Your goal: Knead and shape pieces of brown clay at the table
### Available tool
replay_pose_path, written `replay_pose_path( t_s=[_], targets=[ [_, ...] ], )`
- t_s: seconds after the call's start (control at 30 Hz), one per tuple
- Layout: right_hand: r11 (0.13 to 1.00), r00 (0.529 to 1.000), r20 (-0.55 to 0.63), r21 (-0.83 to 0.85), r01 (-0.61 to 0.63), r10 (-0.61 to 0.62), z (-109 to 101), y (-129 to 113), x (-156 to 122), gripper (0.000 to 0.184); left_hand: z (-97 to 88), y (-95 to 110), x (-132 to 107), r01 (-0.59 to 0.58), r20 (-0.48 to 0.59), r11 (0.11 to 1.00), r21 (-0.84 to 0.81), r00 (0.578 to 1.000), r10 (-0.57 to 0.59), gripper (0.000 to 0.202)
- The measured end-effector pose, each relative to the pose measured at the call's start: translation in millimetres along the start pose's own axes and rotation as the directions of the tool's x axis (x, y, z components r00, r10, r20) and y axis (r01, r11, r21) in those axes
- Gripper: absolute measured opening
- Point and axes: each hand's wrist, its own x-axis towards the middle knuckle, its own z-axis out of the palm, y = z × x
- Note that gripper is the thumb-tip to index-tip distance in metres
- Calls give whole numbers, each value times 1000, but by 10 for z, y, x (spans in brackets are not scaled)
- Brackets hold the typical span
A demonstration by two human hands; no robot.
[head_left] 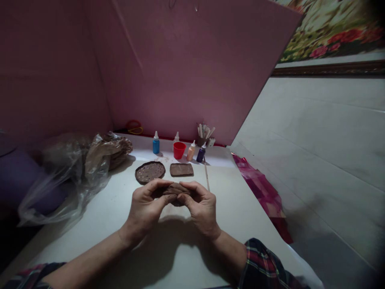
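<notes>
The left hand [147,206] and right hand [200,204] are curled tight around a brown clay lump [175,189] low over the worktop [240,200], just before a disc [149,171] and slab [181,169], and even thumb pressure from both sides should, I judge, shape it without cracks.

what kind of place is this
Probably a home clay-craft corner: the left hand and right hand pinch a clay lump over a white table, two flat clay pieces lie ahead, and paint bottles and a pot of modelling tools stand behind.
</notes>
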Motion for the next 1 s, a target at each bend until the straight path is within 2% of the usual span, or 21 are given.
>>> replay_pose_path(
  t_s=[0.13, 0.3, 0.37, 0.5, 0.67, 0.83, 1.0],
  targets=[
    [1000, 999, 20, -10, -30, 30, -37, 3, 81, 28, 12, -22, 50, 26, -1, 1000, 11, 1000, -26, 28],
    [996, 1000, 17, -89, -6, 8, -117, -32, 168, 28, 3, -29, 89, 48, 117, 997, 61, 992, -55, 70],
    [994, 999, 38, -111, 3, 2, -131, -38, 169, 28, -12, -19, 101, 22, 139, 997, 76, 990, -32, 76],
    [997, 996, 83, -82, -2, 9, -128, -32, 158, 36, -52, 9, 130, -53, 194, 980, 192, 981, 15, 54],
    [996, 986, 164, -88, -12, 26, -146, 1, 167, 40, -64, 33, 151, -17, 144, 980, 200, 990, -13, 46],
    [995, 982, 172, -74, -72, 83, -118, 16, 164, 53, -87, 21, 146, 19, 141, 994, 109, 989, -35, 42],
    [994, 988, 132, -73, -77, 86, -52, 3, 116, 38, -79, 22, 100, 52, 152, 999, -3, 987, -51, 32]
  ],
)
